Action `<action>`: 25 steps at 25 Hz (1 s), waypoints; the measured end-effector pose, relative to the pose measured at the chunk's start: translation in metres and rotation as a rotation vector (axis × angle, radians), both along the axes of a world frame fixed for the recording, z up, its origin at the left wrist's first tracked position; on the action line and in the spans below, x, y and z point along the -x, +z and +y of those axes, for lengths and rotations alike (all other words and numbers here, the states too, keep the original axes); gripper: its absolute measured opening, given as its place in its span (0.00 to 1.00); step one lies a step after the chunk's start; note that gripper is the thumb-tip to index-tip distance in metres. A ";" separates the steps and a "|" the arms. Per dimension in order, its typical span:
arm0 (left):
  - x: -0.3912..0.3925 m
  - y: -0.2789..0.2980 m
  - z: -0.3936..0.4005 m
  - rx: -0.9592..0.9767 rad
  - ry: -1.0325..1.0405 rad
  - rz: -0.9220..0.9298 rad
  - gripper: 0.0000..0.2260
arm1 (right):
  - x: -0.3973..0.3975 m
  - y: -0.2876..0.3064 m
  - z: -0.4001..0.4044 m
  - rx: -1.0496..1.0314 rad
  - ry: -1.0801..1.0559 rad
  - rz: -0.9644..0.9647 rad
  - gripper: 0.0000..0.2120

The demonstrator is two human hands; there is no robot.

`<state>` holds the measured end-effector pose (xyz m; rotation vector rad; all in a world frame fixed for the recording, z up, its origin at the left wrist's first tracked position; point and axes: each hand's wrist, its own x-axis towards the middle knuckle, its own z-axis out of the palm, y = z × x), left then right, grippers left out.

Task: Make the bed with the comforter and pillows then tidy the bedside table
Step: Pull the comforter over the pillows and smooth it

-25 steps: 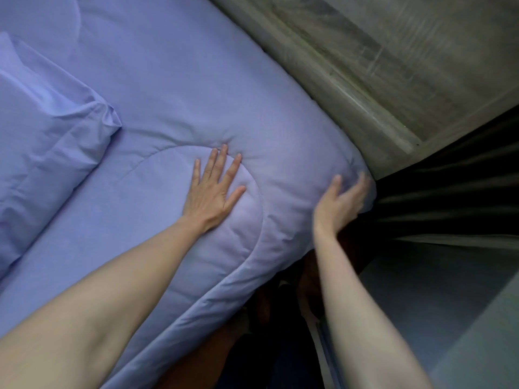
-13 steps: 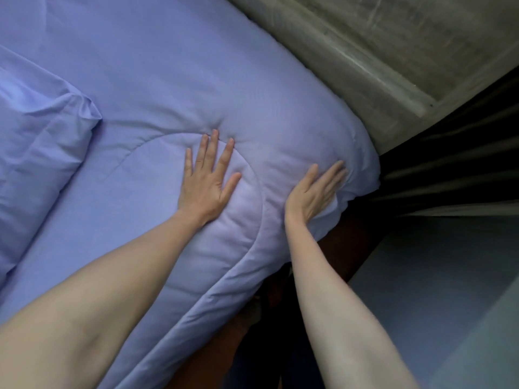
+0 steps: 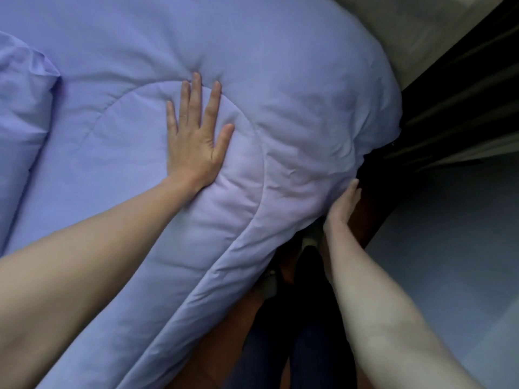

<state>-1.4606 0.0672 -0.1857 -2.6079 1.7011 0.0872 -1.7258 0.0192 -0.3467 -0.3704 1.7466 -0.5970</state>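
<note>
A lavender-blue quilted comforter (image 3: pixel 280 80) covers the bed and drapes over its near edge and corner. My left hand (image 3: pixel 196 136) lies flat on top of it, fingers spread, pressing on a curved stitch line. My right hand (image 3: pixel 344 204) is lower, at the hanging edge of the comforter near the bed's corner; its fingers point up along the fabric and are partly hidden, so whether they pinch the cloth is unclear. A pillow (image 3: pixel 22 113) in matching blue fabric lies at the far left.
A pale wood-look headboard or wall panel (image 3: pixel 435 29) runs along the top right. Dark curtain folds (image 3: pixel 463 108) hang at the right. Grey floor (image 3: pixel 449 248) lies to the right, and my dark-trousered legs (image 3: pixel 295 332) stand against the bed's brown side.
My right hand slid from the top of the comforter's corner down to its hanging edge. The left hand stayed flat in place. The view moved closer and slightly right.
</note>
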 end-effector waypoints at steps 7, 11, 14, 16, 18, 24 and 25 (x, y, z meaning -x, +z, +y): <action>0.000 -0.008 0.002 0.030 0.001 -0.011 0.28 | 0.006 -0.015 0.022 -0.140 -0.107 -0.588 0.35; 0.000 -0.007 0.002 0.026 0.005 -0.010 0.28 | 0.002 0.010 0.033 -0.106 -0.069 -0.499 0.35; 0.001 0.000 0.001 -0.001 0.000 0.020 0.28 | 0.011 0.035 0.039 0.002 -0.146 -0.151 0.25; 0.002 0.008 0.002 -0.023 -0.008 0.068 0.28 | 0.029 0.059 0.042 0.184 -0.245 0.056 0.19; 0.002 0.020 0.009 -0.033 -0.039 0.102 0.28 | 0.059 0.093 0.046 0.372 -0.347 0.205 0.15; 0.020 0.051 0.043 -0.033 -0.205 0.080 0.31 | 0.092 0.159 0.033 0.559 -0.317 0.324 0.15; 0.022 0.052 0.050 -0.047 -0.220 0.065 0.31 | 0.090 0.162 0.028 0.553 -0.317 0.327 0.14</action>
